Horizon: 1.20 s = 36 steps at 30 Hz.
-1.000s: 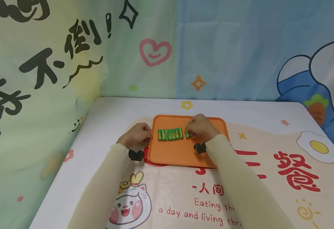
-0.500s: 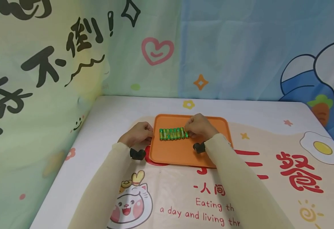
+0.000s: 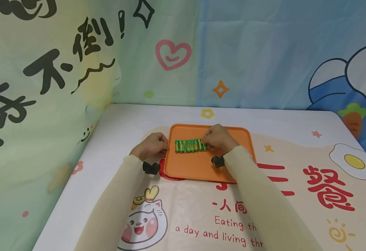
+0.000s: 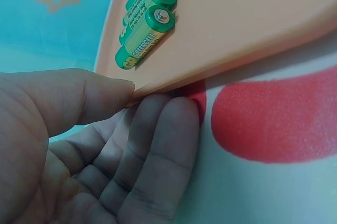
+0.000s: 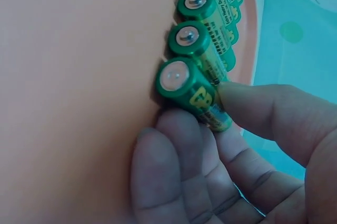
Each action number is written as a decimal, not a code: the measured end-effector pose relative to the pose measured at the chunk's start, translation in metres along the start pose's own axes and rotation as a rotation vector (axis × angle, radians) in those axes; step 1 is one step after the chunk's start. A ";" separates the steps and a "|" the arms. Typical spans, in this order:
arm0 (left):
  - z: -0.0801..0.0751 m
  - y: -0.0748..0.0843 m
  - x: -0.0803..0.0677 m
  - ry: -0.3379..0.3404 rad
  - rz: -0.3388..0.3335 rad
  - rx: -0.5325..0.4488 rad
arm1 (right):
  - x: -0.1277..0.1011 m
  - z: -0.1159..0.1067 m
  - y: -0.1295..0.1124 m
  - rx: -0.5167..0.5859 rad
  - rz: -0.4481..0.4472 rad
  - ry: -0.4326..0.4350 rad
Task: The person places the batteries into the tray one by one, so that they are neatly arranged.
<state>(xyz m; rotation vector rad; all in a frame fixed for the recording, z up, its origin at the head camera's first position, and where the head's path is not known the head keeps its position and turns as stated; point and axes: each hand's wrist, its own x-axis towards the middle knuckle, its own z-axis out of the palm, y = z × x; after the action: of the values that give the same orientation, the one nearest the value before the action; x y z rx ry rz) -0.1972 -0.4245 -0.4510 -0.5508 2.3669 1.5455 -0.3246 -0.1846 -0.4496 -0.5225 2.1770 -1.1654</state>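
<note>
An orange tray [image 3: 201,167] lies on the table with several green batteries [image 3: 187,145] in a row on it. My right hand [image 3: 215,138] pinches the rightmost battery [image 5: 192,94] between thumb and fingers, pressed against the row's end [image 5: 197,45]. My left hand [image 3: 153,146] grips the tray's left rim [image 4: 158,79], thumb on top and fingers curled underneath. The nearest battery [image 4: 142,37] of the row lies just inside that rim.
The table carries a printed cloth with a cartoon cat [image 3: 142,226], red characters [image 3: 324,188] and a fried egg [image 3: 352,162]. Patterned fabric walls [image 3: 45,87] stand close on the left and behind. Black wrist cameras [image 3: 149,168] sit on both forearms.
My right hand has slid its battery leftward until it joins the end of the row. The left hand has stayed on the tray's rim.
</note>
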 end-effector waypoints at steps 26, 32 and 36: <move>0.007 -0.002 0.008 0.006 0.040 0.051 | -0.015 -0.018 0.022 -0.025 -0.067 -0.008; 0.005 -0.013 0.007 0.038 0.065 0.080 | -0.027 -0.042 0.020 -0.246 -0.093 0.041; -0.005 -0.012 0.001 0.045 0.104 0.086 | -0.029 -0.068 0.024 -0.411 -0.063 0.145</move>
<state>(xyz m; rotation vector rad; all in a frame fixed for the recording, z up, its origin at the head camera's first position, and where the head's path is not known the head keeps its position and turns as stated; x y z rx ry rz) -0.1931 -0.4336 -0.4596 -0.4545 2.5188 1.4798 -0.3500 -0.1136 -0.4314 -0.7013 2.5584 -0.8054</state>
